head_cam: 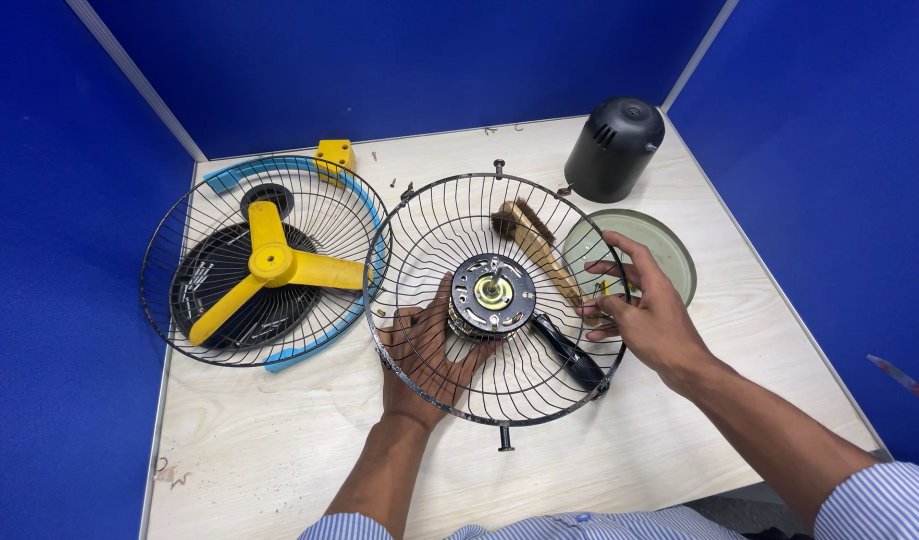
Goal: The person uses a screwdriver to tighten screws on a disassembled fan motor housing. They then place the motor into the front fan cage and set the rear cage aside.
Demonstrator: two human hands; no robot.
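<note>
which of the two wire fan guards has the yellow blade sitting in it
The left wire guard, lying apart from both hands, holds the yellow three-blade fan. The other guard, held by both hands, carries the motor instead.

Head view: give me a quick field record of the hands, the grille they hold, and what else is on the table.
left hand: under the rear wire grille, fingers beside the motor
right hand: gripping the grille's right rim
motor: at grille centre, shaft facing up
brush: lying beneath the grille wires
second grille: to the left, holding the yellow fan blade and loose screws
black motor cover: upright, far right
round plate: beside the right hand
table: pale wood
</note>
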